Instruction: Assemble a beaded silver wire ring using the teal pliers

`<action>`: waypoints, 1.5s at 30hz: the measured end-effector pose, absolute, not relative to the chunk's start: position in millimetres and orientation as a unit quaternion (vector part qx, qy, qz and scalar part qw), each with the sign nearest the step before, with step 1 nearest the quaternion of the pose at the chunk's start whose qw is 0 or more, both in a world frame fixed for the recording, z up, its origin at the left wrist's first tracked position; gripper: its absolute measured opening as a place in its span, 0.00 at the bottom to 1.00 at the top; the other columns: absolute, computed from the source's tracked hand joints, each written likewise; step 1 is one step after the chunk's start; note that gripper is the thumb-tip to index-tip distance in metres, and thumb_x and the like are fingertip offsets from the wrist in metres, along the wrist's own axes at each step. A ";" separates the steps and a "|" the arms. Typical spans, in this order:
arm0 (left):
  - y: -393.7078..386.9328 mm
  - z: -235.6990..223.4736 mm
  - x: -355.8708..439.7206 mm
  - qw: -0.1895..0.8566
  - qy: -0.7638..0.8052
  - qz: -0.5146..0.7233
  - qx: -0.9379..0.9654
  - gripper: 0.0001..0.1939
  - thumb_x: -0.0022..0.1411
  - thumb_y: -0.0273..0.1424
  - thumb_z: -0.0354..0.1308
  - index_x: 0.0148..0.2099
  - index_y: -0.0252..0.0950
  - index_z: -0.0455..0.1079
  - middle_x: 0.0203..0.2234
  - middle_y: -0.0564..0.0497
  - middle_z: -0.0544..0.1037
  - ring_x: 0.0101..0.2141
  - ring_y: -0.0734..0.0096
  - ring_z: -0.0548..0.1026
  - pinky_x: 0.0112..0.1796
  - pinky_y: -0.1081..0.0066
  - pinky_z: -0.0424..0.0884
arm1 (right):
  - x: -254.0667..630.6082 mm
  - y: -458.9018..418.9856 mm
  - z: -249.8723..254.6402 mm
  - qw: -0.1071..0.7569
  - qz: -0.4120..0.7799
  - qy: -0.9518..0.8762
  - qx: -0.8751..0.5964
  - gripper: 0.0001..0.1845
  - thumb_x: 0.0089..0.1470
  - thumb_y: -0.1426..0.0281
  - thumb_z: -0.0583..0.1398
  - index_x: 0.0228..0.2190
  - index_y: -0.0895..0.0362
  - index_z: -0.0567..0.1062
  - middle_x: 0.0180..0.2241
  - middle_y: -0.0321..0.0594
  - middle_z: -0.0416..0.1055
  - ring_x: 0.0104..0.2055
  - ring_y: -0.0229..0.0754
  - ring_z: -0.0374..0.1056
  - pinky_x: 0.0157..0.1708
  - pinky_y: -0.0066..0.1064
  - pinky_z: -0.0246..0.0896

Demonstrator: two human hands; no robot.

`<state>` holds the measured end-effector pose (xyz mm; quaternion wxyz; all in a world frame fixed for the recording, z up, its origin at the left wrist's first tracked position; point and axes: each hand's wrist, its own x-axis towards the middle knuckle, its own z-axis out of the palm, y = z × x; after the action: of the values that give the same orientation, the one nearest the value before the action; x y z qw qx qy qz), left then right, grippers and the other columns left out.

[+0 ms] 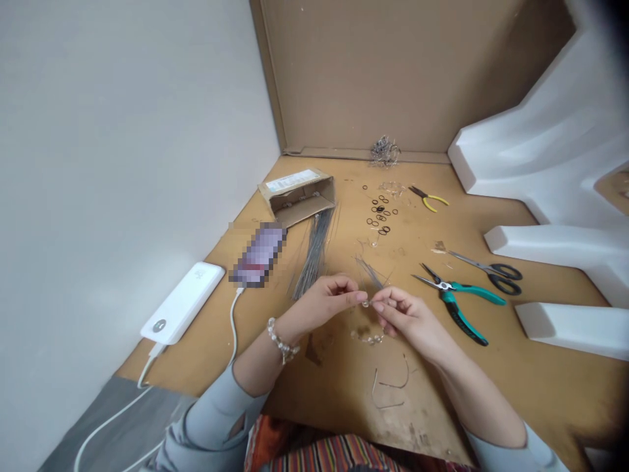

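Observation:
In the middle of the table, my left hand (330,298) pinches a small clear bead (365,303) between thumb and forefinger. My right hand (405,318) is closed just to the right of it, its fingertips on what looks like thin wire at the bead. Below the fingertips hangs or lies a short strand of clear beads (374,339); whether it joins the held bead I cannot tell. Behind my hands lie a few cut wires (372,272). A larger bundle of straight grey wires (314,252) is left of them.
Teal-handled pliers (455,295), scissors (491,267) and yellow-handled pliers (429,198) lie at right, near a white foam block (565,331). Several dark rings (381,217), an open cardboard box (299,196), a phone (259,255) and a white power bank (184,303) are further out.

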<state>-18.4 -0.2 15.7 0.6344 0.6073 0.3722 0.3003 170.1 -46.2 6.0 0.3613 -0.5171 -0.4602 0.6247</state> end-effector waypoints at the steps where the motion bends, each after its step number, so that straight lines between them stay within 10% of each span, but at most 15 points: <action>1: -0.3 15.8 -17.9 0.655 0.345 0.312 0.595 0.14 0.55 0.37 0.62 0.26 0.32 0.68 0.27 0.53 0.70 0.30 0.77 0.65 0.33 0.74 0.59 | 170.3 -46.4 4.9 0.359 0.635 -0.454 -0.511 0.20 0.46 0.53 0.64 0.30 0.56 0.70 0.19 0.29 0.65 0.18 0.30 0.58 0.18 0.24 0.49; 17: -4.6 8.1 -9.4 0.788 0.270 0.351 0.427 0.13 0.55 0.38 0.62 0.29 0.32 0.67 0.34 0.47 0.73 0.31 0.76 0.68 0.37 0.72 0.65 | 173.4 -45.1 6.5 0.395 0.679 -0.379 -0.489 0.16 0.45 0.58 0.66 0.30 0.57 0.73 0.24 0.34 0.72 0.19 0.29 0.61 0.19 0.24 0.54; 24: -2.8 8.5 -13.1 0.775 0.286 0.361 0.433 0.13 0.60 0.38 0.58 0.33 0.32 0.69 0.30 0.49 0.74 0.22 0.81 0.67 0.25 0.76 0.65 | 182.4 -43.3 10.0 0.418 0.630 -0.437 -0.488 0.14 0.48 0.59 0.65 0.32 0.56 0.78 0.33 0.42 0.77 0.34 0.41 0.73 0.31 0.31 0.66; 33: -4.2 0.3 -4.7 0.771 0.326 0.364 0.408 0.15 0.58 0.41 0.58 0.32 0.32 0.67 0.26 0.52 0.71 0.17 0.86 0.60 0.16 0.81 0.52 | 177.7 -43.1 7.0 0.439 0.633 -0.419 -0.481 0.16 0.49 0.57 0.63 0.34 0.56 0.76 0.32 0.40 0.75 0.25 0.36 0.70 0.22 0.27 0.61; 45: 2.3 0.4 -6.8 0.751 0.329 0.472 0.325 0.12 0.57 0.37 0.58 0.29 0.33 0.65 0.32 0.50 0.75 0.27 0.76 0.74 0.33 0.73 0.70 | 180.9 -44.0 11.0 0.449 0.712 -0.357 -0.404 0.15 0.46 0.67 0.64 0.39 0.55 0.79 0.34 0.43 0.76 0.40 0.42 0.70 0.41 0.34 0.64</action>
<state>-6.8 2.3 0.4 0.7508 0.3247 0.3286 0.4721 180.9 -44.0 11.0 0.4495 -0.4045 -0.3567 0.7121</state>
